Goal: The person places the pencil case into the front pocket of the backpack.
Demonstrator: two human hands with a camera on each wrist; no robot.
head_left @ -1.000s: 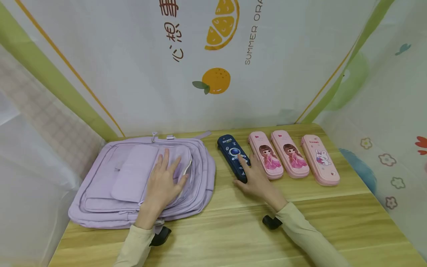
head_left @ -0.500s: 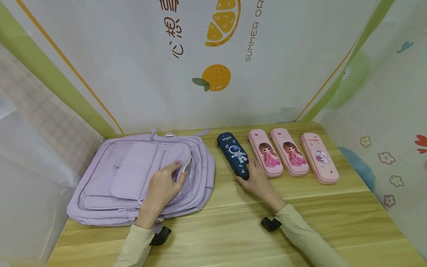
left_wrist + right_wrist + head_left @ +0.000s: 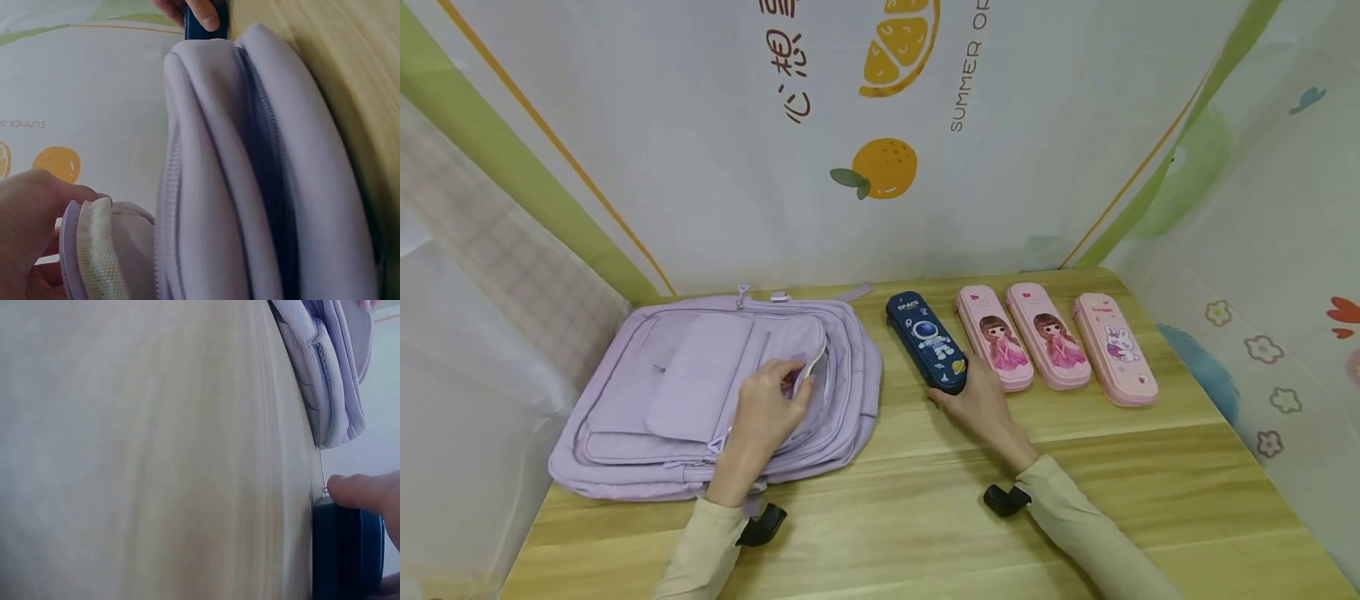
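A lilac backpack point(image 3: 700, 379) lies flat on the left of the table, with its front pocket partly unzipped. My left hand point(image 3: 765, 417) pinches the pocket's pale-lined edge point(image 3: 100, 250) between thumb and fingers, holding it raised in the left wrist view. To the right of the bag is a dark blue pencil case point(image 3: 925, 333) with an astronaut print. My right hand point(image 3: 983, 408) grips its near end, thumb on the left side and fingers on the right; in the right wrist view the thumb point(image 3: 356, 490) lies against the case's end.
Two pink pencil cases with a doll print, one point(image 3: 996, 337) beside the right hand and another point(image 3: 1048, 337), lie in a row with a rabbit-print pink case point(image 3: 1116, 350). A printed curtain point(image 3: 737, 208) stands behind the wooden table point(image 3: 887, 533).
My left hand's spread fingers have drawn together onto the pocket edge and lifted it. My right hand has slid to the near end of the blue pencil case and closed around it.
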